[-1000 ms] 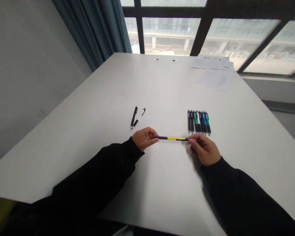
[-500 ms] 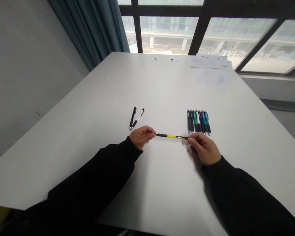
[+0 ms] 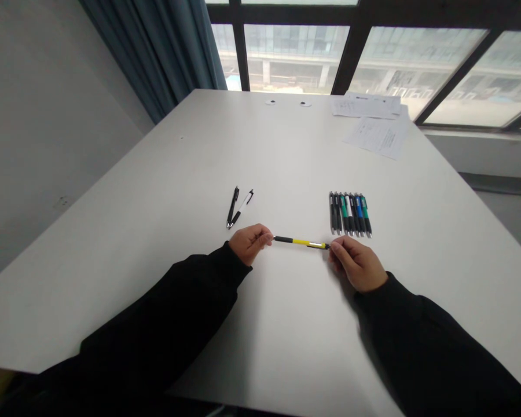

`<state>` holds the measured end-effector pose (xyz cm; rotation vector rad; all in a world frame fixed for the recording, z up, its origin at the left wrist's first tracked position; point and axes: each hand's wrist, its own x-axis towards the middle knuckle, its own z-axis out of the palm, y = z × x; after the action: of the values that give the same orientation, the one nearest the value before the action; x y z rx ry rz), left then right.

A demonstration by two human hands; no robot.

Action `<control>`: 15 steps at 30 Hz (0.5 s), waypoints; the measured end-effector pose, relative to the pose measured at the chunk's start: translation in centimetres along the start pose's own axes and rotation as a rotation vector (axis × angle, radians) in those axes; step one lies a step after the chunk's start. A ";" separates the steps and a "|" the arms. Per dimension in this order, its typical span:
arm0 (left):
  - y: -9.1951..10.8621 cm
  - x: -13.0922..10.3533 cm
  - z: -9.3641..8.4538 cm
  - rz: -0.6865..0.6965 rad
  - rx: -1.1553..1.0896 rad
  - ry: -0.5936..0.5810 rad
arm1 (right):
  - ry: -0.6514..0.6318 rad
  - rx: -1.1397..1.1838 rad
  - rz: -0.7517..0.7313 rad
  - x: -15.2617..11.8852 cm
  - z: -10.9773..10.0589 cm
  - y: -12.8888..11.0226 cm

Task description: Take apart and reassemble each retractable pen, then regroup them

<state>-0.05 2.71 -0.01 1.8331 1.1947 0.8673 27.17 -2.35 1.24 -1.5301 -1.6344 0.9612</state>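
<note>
A yellow pen (image 3: pixel 301 242) with a black grip is held level between both hands. My left hand (image 3: pixel 250 243) pinches its tip end, and my right hand (image 3: pixel 356 262) pinches its clicker end. Beyond my left hand lie a black pen (image 3: pixel 233 207) and a white pen with a black grip (image 3: pixel 242 208), close together at their lower ends. Past my right hand, several pens (image 3: pixel 349 214) in black, green, white and blue lie side by side in a row.
The white table (image 3: pixel 156 231) stretches toward the window. Printed papers (image 3: pixel 377 136) lie at its far right corner. Two small white pieces with dark spots (image 3: pixel 270 102) sit near the far edge. A blue curtain (image 3: pixel 156 52) hangs at the back left.
The yellow pen has turned about its long axis: its clip, on the upper side before, now shows along the lower side. Both hands keep hold of its ends.
</note>
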 end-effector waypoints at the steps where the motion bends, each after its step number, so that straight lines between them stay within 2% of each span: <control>1: 0.0 0.0 0.0 0.006 0.018 -0.009 | -0.007 -0.011 -0.004 0.0 0.0 -0.1; 15: 0.3 -0.1 -0.1 0.044 0.088 -0.029 | -0.035 0.037 0.043 0.0 -0.1 0.4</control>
<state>-0.04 2.57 0.26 1.9419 1.1956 0.8216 27.43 -2.32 0.89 -1.5371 -1.6054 1.0411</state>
